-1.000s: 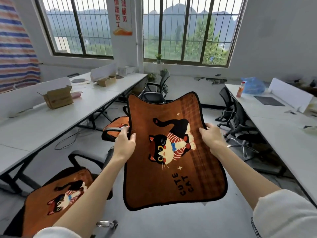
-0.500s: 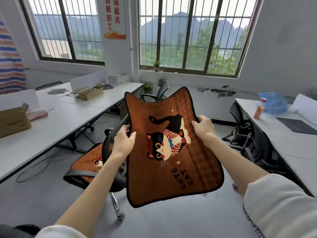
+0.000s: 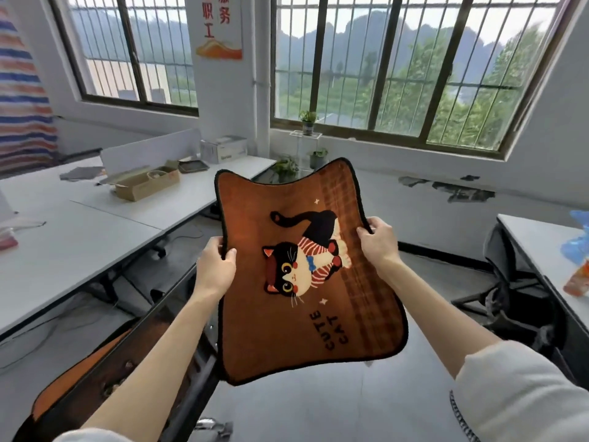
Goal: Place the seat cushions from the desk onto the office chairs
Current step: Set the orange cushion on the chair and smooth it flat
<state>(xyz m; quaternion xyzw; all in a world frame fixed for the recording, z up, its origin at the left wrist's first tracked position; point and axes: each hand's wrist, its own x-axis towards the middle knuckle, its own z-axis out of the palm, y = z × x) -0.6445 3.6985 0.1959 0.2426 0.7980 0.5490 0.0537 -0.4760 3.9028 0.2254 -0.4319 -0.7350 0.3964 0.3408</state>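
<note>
White desks: one long desk (image 3: 95, 224) runs along the left with a box (image 3: 143, 183) on it; another desk (image 3: 541, 237) stands at the right edge.
Chairs: a near chair (image 3: 134, 355) at lower left already wears an orange cushion (image 3: 73, 374); a dark chair (image 3: 513, 282) by the right desk shows no cushion.
Cushion: brown cushion (image 3: 306, 275) with a cat print, held up in mid-air in front of the person, touching no chair or desk.
Progress: by my reading at least one seat is done; this cushion is not yet laid, and the bare chair seems a likely place for it.
Left hand (image 3: 215, 269): clamped on the cushion's left edge, thumb on the face.
Right hand (image 3: 377, 242): gripping the right edge; hands well apart.
</note>
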